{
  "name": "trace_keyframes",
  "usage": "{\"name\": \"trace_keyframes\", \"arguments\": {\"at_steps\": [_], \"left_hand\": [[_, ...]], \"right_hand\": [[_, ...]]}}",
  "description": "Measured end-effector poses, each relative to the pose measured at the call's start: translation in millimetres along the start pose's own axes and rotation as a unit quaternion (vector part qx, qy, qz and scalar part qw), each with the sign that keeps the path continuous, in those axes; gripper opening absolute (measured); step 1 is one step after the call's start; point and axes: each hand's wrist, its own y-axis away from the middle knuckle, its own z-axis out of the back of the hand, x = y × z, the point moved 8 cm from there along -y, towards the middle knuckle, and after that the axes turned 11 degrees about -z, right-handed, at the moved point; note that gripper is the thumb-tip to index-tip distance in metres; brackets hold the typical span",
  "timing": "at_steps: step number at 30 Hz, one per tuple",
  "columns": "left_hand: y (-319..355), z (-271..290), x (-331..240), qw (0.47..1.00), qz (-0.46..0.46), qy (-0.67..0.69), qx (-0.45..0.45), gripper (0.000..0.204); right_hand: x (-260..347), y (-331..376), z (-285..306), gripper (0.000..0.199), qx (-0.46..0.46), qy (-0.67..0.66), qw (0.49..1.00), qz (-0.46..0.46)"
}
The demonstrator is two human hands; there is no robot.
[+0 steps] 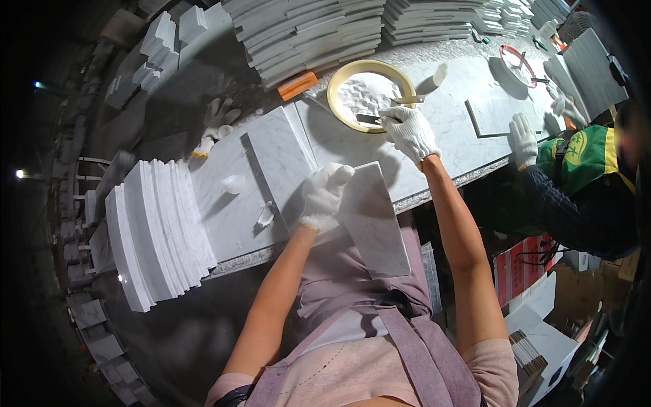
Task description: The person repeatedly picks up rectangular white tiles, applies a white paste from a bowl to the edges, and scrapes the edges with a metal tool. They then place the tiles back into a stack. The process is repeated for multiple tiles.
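Observation:
My left hand (323, 195), in a white knit glove, is closed on the edge of a white-grey marble tile (374, 224). The tile is tilted up at the table's front edge, over my lap. My right hand (410, 132), also gloved, grips a putty knife; its dark blade (368, 119) reaches over the near rim of a yellow bowl (333, 102). White paste (366, 91) with a lumpy surface fills much of the bowl. A tan flat tool (409, 100) lies across the bowl's right rim. Another marble tile (279, 149) lies flat left of the bowl.
Tile stacks stand at the left (152, 230) and along the back (312, 34). An orange block (297, 85), a loose glove (218, 122) and a white crumpled scrap (266, 215) lie on the table. At the right, a co-worker in a green vest (576, 156) has gloved hands near another tile (505, 117).

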Motion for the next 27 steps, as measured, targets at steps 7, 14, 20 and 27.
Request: {"name": "trace_keyframes", "arguments": {"at_steps": [7,14,20,27], "left_hand": [[4,0,7,0.999,0.013,-0.037,0.002,0.029],[3,3,0,1.0,-0.019,-0.009,-0.022,0.027],[3,2,1,1.0,-0.004,-0.015,-0.002,0.027],[5,1,6,1.0,-0.011,-0.011,-0.014,0.029]], "right_hand": [[-18,25,9,0.037,0.066,-0.214,0.969,-0.1],[-40,114,48,0.041,0.021,-0.27,0.953,-0.132],[-42,148,48,0.042,0.011,-0.25,0.958,-0.142],[-31,153,48,0.033,0.016,-0.209,0.97,-0.122]]}}
